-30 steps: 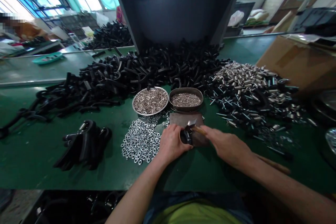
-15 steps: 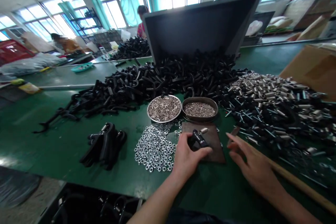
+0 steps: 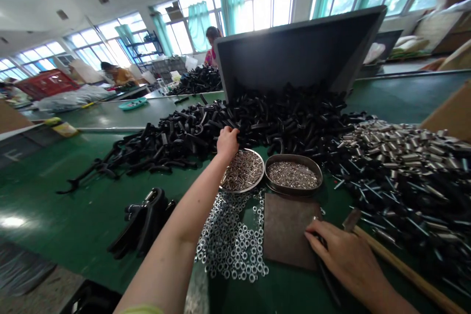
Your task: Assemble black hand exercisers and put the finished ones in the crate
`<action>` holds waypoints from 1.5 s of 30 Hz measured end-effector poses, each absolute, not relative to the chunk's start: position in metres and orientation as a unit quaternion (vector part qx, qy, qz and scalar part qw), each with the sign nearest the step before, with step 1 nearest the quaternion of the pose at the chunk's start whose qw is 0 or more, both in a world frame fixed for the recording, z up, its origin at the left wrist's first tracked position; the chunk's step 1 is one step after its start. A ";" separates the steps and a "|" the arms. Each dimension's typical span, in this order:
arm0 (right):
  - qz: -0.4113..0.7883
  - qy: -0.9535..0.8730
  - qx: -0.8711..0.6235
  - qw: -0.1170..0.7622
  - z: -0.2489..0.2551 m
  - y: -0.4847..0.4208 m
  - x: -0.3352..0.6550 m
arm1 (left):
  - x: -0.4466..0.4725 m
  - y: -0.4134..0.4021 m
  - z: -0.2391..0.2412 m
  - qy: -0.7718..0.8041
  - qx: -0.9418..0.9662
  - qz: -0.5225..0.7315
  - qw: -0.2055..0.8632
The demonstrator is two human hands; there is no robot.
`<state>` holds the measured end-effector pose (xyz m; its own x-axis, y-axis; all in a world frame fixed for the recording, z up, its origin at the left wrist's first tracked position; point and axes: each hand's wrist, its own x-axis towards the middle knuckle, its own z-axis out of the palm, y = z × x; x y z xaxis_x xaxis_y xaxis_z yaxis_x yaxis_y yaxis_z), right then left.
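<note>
My left hand [image 3: 227, 142] reaches far forward to the near edge of the heap of black curved plastic parts [image 3: 184, 130], just past a round dish of small metal pins [image 3: 245, 171]. Its fingers are bent together, and their tips are hidden against the black pieces. By the right edge of a flat brown plate [image 3: 287, 230], my right hand [image 3: 340, 255] is closed around a black handle-like part [image 3: 328, 282], which sticks out below the palm. Behind that hand lies a hammer with a wooden handle [image 3: 405, 265] and a metal head [image 3: 352, 220].
Loose nuts [image 3: 235, 250] spread left of the plate. An oval tin of small metal pieces [image 3: 293, 175] stands behind it. Metal cylinders [image 3: 397, 147] and bolts crowd the right. A few black parts [image 3: 142, 225] lie at left. A grey bin [image 3: 294, 54] leans behind the heap.
My left hand has left the plate and moved forward to the black heap. The black part is now in my right hand, which was open beside the hammer. The plate is bare.
</note>
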<state>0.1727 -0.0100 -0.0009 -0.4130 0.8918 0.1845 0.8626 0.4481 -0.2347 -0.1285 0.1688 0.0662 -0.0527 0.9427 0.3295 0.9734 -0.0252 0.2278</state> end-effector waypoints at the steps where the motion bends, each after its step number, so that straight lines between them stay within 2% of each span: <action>1: 0.037 -0.841 -0.521 0.145 -0.003 -0.011 0.172 | -0.136 0.185 0.068 -0.697 -0.692 -0.181 0.039; 8: 0.022 -0.850 -0.495 0.178 -0.013 -0.008 0.174 | -0.157 0.246 0.076 -0.632 -0.773 -0.046 0.018; 13: 0.082 -0.834 -0.508 0.201 -0.013 -0.008 0.177 | -0.167 0.246 0.086 -0.608 -0.792 -0.041 0.044; 16: 0.147 -0.806 -0.525 0.230 -0.008 -0.006 0.178 | -0.170 0.225 0.098 -0.620 -0.767 -0.129 0.104; 19: 0.223 -0.769 -0.540 0.259 0.003 -0.004 0.179 | -0.153 0.182 0.106 -0.631 -0.701 -0.293 0.160; 21: 0.264 -0.737 -0.549 0.293 0.013 -0.005 0.178 | -0.126 0.139 0.101 -0.609 -0.658 -0.433 0.092; 23: 0.293 -0.698 -0.557 0.341 0.025 -0.010 0.175 | -0.092 0.088 0.089 -0.576 -0.606 -0.535 -0.121; 26: 0.321 -0.646 -0.556 0.412 0.040 -0.025 0.166 | -0.043 0.013 0.061 -0.501 -0.430 -0.531 -0.531; 28: 0.334 -0.628 -0.548 0.441 0.046 -0.037 0.158 | -0.020 -0.027 0.046 -0.446 -0.340 -0.495 -0.664; 32: 0.319 -0.645 -0.527 0.452 0.049 -0.058 0.148 | 0.002 -0.073 0.038 -0.414 -0.310 -0.471 -0.715; 37: 0.264 -0.704 -0.495 0.436 0.047 -0.070 0.147 | 0.008 -0.089 0.046 -0.479 -0.320 -0.461 -0.675; 42: 0.276 -0.747 -0.456 0.398 0.046 -0.071 0.150 | 0.008 -0.091 0.049 -0.519 -0.420 -0.446 -0.596; 45: 0.303 -0.756 -0.452 0.363 0.047 -0.068 0.153 | 0.007 -0.090 0.046 -0.519 -0.403 -0.417 -0.628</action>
<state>0.1530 -0.0682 0.0473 -0.3279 0.9037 0.2752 0.4640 0.4078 -0.7864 0.0066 -0.0896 0.0465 0.1146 0.9418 -0.3159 -0.1056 0.3277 0.9389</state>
